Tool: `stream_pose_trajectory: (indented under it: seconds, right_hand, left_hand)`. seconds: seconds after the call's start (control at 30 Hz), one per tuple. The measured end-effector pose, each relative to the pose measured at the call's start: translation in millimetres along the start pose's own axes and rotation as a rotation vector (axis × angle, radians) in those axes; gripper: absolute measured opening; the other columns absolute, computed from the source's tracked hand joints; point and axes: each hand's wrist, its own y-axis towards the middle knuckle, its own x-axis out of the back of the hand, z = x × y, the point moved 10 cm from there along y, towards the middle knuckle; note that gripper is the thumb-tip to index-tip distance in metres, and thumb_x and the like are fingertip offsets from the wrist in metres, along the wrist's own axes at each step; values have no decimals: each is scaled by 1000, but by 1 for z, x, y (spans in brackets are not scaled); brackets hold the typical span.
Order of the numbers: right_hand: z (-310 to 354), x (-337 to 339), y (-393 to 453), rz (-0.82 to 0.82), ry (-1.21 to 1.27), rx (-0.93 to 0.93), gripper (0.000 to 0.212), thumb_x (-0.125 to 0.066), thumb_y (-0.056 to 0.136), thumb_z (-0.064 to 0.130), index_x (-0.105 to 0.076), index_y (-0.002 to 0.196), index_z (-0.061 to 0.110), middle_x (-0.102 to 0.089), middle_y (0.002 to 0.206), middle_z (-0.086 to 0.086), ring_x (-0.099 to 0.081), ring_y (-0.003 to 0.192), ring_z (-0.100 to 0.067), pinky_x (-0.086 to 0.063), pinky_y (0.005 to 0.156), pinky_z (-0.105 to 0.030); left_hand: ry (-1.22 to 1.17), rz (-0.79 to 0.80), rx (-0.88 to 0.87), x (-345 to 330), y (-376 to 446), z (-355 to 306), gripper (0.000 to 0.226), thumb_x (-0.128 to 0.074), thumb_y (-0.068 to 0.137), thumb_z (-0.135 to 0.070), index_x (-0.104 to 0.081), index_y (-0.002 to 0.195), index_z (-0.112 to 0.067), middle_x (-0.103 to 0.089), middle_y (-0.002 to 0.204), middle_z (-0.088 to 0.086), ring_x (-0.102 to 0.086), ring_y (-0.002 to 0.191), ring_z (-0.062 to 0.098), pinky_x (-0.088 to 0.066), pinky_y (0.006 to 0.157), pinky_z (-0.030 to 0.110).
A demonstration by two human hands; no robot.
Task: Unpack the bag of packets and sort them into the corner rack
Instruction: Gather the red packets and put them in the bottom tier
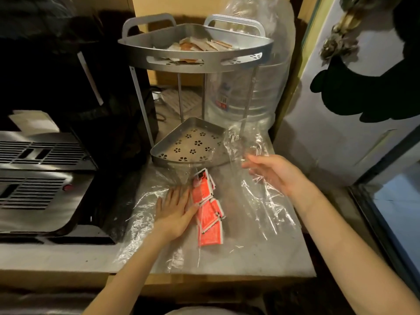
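A clear plastic bag (261, 208) lies spread over the counter in front of a grey two-tier corner rack (195, 64). Several red packets (208, 214) lie in a loose row on the bag. My left hand (176, 211) rests flat on the plastic, its fingers touching the left edge of the red packets. My right hand (272, 172) hovers to the right with fingers apart, against the raised plastic; whether it grips the film is unclear. The rack's top shelf holds pale and orange packets (197, 45). Its bottom shelf (193, 144) holds nothing.
A metal appliance with vent slots (41, 176) fills the left of the counter (250, 258). A large clear water jug wrapped in plastic (245, 96) stands behind the rack. A glass-fronted cabinet (391, 205) is at the right.
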Motion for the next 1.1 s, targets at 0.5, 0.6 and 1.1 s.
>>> stream_pose_trajectory:
  seconds: [0.5, 0.6, 1.1]
  right_hand:
    - [78, -51, -21, 151, 20, 190, 3, -61, 81, 4, -62, 81, 6, -71, 61, 0, -67, 60, -6, -54, 62, -12]
    - [99, -53, -29, 162, 90, 265, 9, -57, 83, 0, -63, 80, 6, -70, 60, 4, -67, 59, -3, -52, 59, -10]
    - [-47, 65, -6, -126, -192, -56, 13, -65, 80, 15, -71, 68, 13, -71, 70, 6, -63, 84, -12, -36, 94, -28]
  left_hand:
    - [-607, -260, 22, 55, -4, -34, 32, -41, 92, -33, -61, 108, -13, -59, 116, 8, -46, 114, 25, -40, 93, 33]
    - [-1496, -17, 182, 35, -4, -49, 28, -44, 93, -33, -59, 103, -12, -61, 96, 2, -58, 94, 22, -45, 77, 27]
    - [-1270, -44, 228, 36, -6, 4, 23, -63, 84, -19, -60, 104, -7, -70, 89, 11, -68, 65, 18, -57, 59, 27]
